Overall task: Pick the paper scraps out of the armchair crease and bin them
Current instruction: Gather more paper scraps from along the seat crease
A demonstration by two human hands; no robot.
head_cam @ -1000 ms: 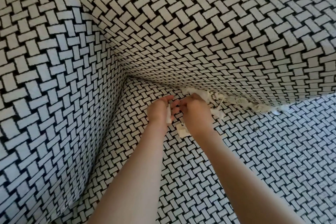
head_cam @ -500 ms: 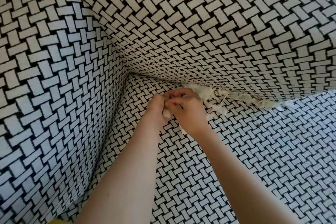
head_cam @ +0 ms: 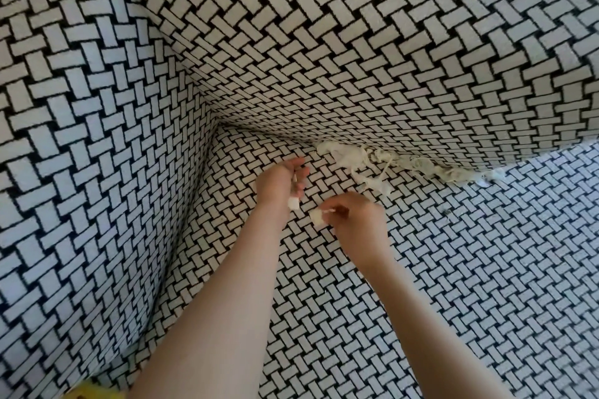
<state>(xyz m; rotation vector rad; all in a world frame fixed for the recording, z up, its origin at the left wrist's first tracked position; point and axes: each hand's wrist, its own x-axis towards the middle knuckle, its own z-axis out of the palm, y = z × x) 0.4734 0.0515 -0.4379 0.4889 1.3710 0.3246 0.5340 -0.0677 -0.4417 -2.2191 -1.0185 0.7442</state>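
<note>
Over the seat of a basket-weave armchair (head_cam: 453, 269), I hold one small white scrap in each hand, both lifted clear of the fabric. My left hand (head_cam: 278, 183) is curled, fingers folded down on a scrap (head_cam: 293, 203) whose lower end pokes out below the palm; kept tucked that way, it leaves this hand free to take more. My right hand (head_cam: 358, 215) pinches a second square scrap (head_cam: 317, 216) between thumb and fingertips, held out toward the left, which I judge is a handover so one hand collects while the other picks.

Most of the job lies untouched: a ragged line of torn paper (head_cam: 372, 160) sits wedged in the crease where the backrest (head_cam: 356, 58) meets the seat, running rightward from just beyond my left fingertips, with a few strands trailing loose onto the cushion (some bits at the far right end are too small to make out). No bin is in view, only a yellow object (head_cam: 94, 392) at the bottom edge that I cannot identify.
</note>
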